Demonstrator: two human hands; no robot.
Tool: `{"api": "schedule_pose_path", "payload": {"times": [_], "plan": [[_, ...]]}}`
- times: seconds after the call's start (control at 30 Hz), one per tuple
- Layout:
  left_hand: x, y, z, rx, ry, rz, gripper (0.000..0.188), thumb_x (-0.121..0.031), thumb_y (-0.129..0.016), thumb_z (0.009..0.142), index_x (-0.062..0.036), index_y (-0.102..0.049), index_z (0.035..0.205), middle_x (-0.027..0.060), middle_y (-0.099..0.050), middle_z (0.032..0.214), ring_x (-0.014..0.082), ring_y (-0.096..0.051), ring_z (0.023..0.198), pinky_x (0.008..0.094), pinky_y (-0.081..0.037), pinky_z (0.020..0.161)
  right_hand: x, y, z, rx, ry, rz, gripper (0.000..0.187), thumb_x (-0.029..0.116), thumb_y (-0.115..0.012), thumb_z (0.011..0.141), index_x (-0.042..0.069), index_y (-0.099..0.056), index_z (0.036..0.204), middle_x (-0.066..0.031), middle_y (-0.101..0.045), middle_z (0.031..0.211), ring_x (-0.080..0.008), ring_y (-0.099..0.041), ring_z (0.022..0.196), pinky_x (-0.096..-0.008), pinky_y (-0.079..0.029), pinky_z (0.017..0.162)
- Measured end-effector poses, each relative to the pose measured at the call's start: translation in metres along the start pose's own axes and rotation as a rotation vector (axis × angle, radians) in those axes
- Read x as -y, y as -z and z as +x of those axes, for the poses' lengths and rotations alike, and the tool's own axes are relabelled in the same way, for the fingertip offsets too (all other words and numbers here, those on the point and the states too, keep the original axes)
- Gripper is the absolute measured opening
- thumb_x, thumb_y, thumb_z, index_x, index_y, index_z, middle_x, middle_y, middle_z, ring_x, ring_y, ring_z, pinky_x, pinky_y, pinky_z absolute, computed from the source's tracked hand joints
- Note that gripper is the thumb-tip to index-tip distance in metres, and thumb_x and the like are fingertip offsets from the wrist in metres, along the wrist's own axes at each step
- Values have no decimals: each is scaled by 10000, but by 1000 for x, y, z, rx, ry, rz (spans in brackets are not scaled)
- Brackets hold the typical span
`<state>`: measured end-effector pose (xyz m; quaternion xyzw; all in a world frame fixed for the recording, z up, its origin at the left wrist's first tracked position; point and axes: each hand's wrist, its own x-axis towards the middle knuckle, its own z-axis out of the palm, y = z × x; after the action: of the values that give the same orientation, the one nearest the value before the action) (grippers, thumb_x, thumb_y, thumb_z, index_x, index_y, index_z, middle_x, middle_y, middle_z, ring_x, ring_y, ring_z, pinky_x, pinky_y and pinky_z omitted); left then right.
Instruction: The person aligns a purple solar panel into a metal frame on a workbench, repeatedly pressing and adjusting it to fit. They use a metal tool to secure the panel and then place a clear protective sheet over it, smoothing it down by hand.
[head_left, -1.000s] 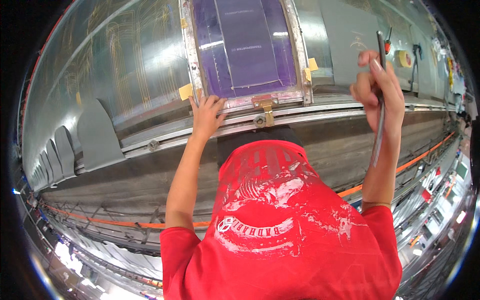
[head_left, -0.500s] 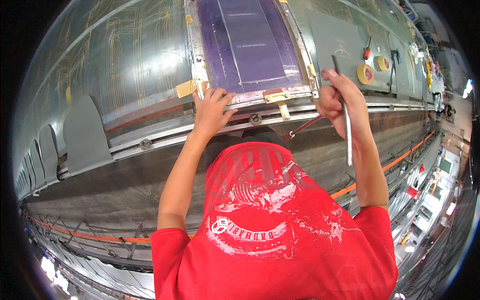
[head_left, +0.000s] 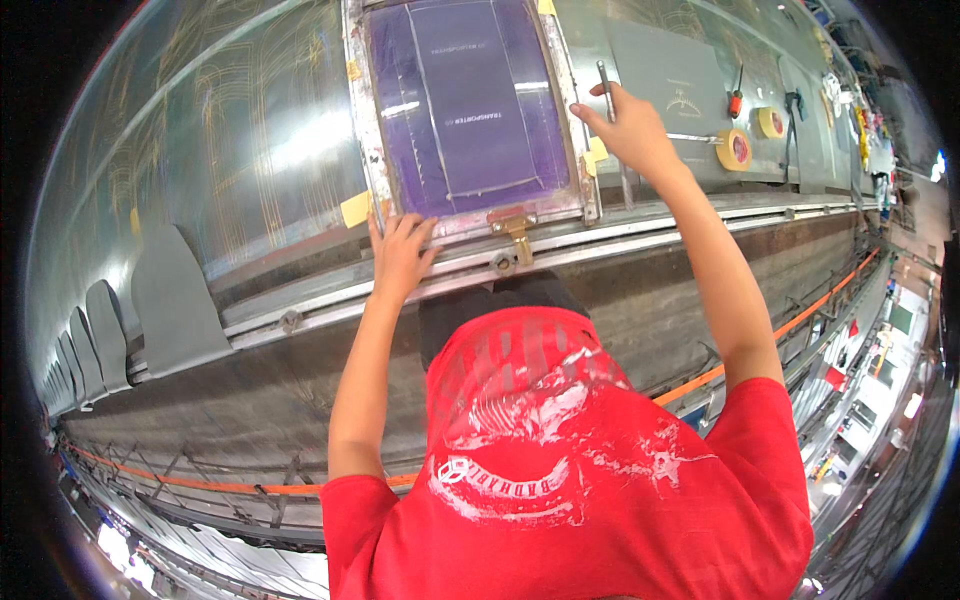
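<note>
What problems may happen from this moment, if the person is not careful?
The slim metal bar in the right hand is close to the purple screen; a slip might scratch it. The left hand rests at the near left corner of the screen-printing frame, beside the metal rail, so fingers might get pinched if the frame shifts.

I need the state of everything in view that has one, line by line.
Screen frame, lying flat
Purple screen, set inside the frame
Left hand, fingers spread on the frame's near-left corner
Right hand, holding a metal bar
Yellow tape pieces, stuck along the frame
Brass-coloured fitting, latched or not: cannot tell
Yellow tape rolls, two, lying apart
Red-handled tool, lying down
Grey rounded pieces, draped over an edge
</note>
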<state>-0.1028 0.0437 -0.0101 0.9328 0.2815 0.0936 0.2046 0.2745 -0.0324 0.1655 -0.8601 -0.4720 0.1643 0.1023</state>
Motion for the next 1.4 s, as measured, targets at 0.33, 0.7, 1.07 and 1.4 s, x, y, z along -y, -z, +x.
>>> {"api": "schedule_pose_path", "payload": {"times": [0.33, 0.7, 1.07, 1.4], "plan": [[56, -12, 114, -362, 619, 255, 709, -479, -767, 826, -20, -632, 1348, 139, -334, 1627, 384, -318, 1478, 728, -141, 1168, -98, -111, 114, 99, -9, -115, 845, 672, -656, 872, -68, -533, 1260, -293, -714, 940, -453, -713, 929, -514, -579, 823], [56, -17, 114, -442, 559, 130, 590, -334, -767, 869, -30, -637, 1359, 176, -358, 1616, 378, -315, 1504, 695, -85, 1199, -99, -117, 107, 54, 28, -113, 721, 497, -692, 902, -77, -506, 1298, -287, -704, 842, -467, -711, 845, -530, -578, 767], [-84, -78, 176, 25, 195, 167, 799, -723, -603, 862, -385, -417, 1562, 225, -157, 1690, 439, -137, 1560, 796, -85, 1126, -99, -118, 106, 48, 76, -90, 760, 512, -634, 957, -88, -455, 1389, -290, -701, 829, -476, -708, 829, -530, -574, 759], [-84, -94, 177, 58, 253, 158, 935, -791, -631, 775, -404, -368, 1585, 260, -111, 1690, 459, -86, 1564, 818, -62, 1099, -97, -118, 97, 71, 20, -47, 848, 479, -732, 894, -62, -413, 1463, -294, -695, 814, -450, -707, 776, -499, -555, 713]]}}
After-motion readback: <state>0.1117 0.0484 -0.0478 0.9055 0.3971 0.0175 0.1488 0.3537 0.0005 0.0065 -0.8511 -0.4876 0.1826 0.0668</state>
